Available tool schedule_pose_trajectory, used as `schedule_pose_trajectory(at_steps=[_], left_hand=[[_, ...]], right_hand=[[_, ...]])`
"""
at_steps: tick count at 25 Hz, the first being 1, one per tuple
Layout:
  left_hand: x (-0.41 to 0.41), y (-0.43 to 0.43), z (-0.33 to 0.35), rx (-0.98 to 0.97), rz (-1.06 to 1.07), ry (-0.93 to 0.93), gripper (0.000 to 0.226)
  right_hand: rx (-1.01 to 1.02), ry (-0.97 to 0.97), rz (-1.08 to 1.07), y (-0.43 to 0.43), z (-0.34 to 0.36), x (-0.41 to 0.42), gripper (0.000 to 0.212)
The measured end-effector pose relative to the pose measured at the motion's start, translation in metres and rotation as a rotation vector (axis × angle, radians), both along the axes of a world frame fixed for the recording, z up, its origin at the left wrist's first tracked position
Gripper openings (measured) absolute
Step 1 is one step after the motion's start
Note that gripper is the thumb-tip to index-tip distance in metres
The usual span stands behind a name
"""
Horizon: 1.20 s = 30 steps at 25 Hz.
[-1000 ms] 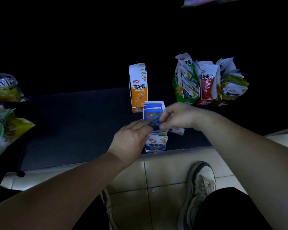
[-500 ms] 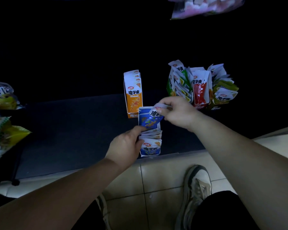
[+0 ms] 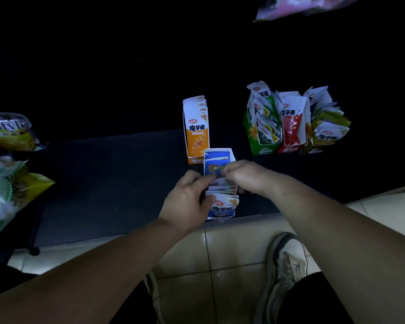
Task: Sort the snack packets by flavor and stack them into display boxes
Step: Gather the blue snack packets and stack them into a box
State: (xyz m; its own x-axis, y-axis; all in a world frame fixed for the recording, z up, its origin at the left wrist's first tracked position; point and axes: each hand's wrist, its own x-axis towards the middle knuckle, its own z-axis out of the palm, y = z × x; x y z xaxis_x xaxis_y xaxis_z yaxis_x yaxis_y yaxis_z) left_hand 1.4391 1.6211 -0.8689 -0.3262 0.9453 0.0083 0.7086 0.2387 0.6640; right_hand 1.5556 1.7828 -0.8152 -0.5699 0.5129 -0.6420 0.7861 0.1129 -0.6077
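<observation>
Left edge: large snack bags (image 3: 7, 160) are cut off by the frame; only part of their print can be read.
Worktop: a dark worktop (image 3: 108, 183) runs across the middle of the frame, and pale floor tiles (image 3: 239, 244) are seen below it.
Orange display box: the orange display box (image 3: 195, 129) is stood upright just above and left of the hands, untouched.
Left hand: the left hand (image 3: 187, 202) is curled round the left side of the blue display box (image 3: 222, 210), with its fingertips laid on the packet tops.
Blue display box: it is set at the worktop's near edge, centre frame, between the two hands, and is filled with a row of upright packets.
Blue packet: a blue packet (image 3: 215, 167) is held upright at the far end of that row.
Right hand: the right hand (image 3: 243, 175) is closed in a pinch on the blue packet's top edge.
Right of centre: a green display box (image 3: 262, 127), a red display box (image 3: 291, 127) and an olive display box (image 3: 326, 132) are packed loosely, well apart from the hands.
Hidden: the right fingertips and the middle of the row are covered by the hands; everything behind the boxes is lost in darkness.
</observation>
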Motion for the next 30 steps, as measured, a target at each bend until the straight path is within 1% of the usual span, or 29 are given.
schedule_pose_trajectory(at_steps=[2, 3, 4, 5, 6, 7, 8, 9, 10, 13, 15, 19, 22, 24, 26, 28, 29, 30], left_hand=[[0.003, 0.001, -0.001, 0.012, -0.054, 0.124, 0.040], [0.005, 0.001, 0.000, -0.001, -0.085, 0.140, 0.037], [0.007, 0.001, 0.001, -0.030, -0.106, 0.131, 0.037], [0.008, 0.000, 0.003, -0.061, -0.112, 0.112, 0.038], [0.008, 0.000, 0.004, -0.076, -0.102, 0.099, 0.038], [0.008, 0.000, 0.004, -0.073, -0.084, 0.091, 0.037], [0.007, 0.000, 0.002, -0.067, -0.070, 0.085, 0.037], [0.007, -0.001, 0.001, -0.062, -0.064, 0.075, 0.038], [0.007, -0.002, 0.000, -0.059, -0.063, 0.059, 0.039], [0.004, -0.003, -0.001, -0.060, -0.067, 0.008, 0.040], [0.003, -0.003, -0.001, -0.073, -0.071, -0.004, 0.040], [0.001, -0.004, -0.002, -0.062, -0.072, -0.004, 0.036], [0.001, -0.005, -0.001, -0.054, -0.064, -0.017, 0.034], [0.002, -0.004, 0.000, -0.046, -0.052, -0.022, 0.033], [0.002, -0.004, -0.001, -0.023, -0.055, -0.012, 0.031], [0.002, -0.005, -0.001, -0.010, -0.076, 0.004, 0.030], [0.002, -0.006, 0.000, -0.006, -0.084, 0.013, 0.030], [0.001, -0.006, 0.000, -0.003, -0.085, 0.020, 0.029]], right_hand=[[0.006, -0.123, 0.133, -0.004, 0.000, 0.000, 0.025], [0.000, -0.149, 0.160, -0.005, -0.004, 0.000, 0.025], [0.014, -0.132, 0.151, -0.005, -0.008, 0.001, 0.024], [0.076, -0.078, 0.107, -0.004, -0.011, 0.002, 0.022], [0.207, -0.011, 0.055, -0.002, -0.012, 0.004, 0.019], [0.380, 0.048, 0.021, 0.002, -0.013, 0.005, 0.014], [0.535, 0.087, 0.023, 0.005, -0.014, 0.006, 0.010], [0.634, 0.095, 0.057, 0.008, -0.015, 0.005, 0.014], [0.668, 0.072, 0.102, 0.012, -0.018, 0.003, 0.022], [0.609, -0.061, 0.149, 0.016, -0.028, -0.005, 0.033], [0.566, -0.083, 0.128, 0.015, -0.035, -0.005, 0.036], [0.567, -0.018, 0.066, 0.016, -0.042, -0.004, 0.028], [0.634, 0.004, 0.073, 0.014, -0.045, 0.002, 0.032], [0.662, 0.032, 0.041, 0.011, -0.047, 0.002, 0.025], [0.551, 0.055, 0.020, 0.010, -0.044, 0.001, 0.012], [0.370, 0.003, 0.067, 0.013, -0.040, 0.000, 0.010], [0.321, -0.033, 0.095, 0.016, -0.037, 0.000, 0.008], [0.323, -0.050, 0.115, 0.017, -0.036, 0.001, 0.011]])
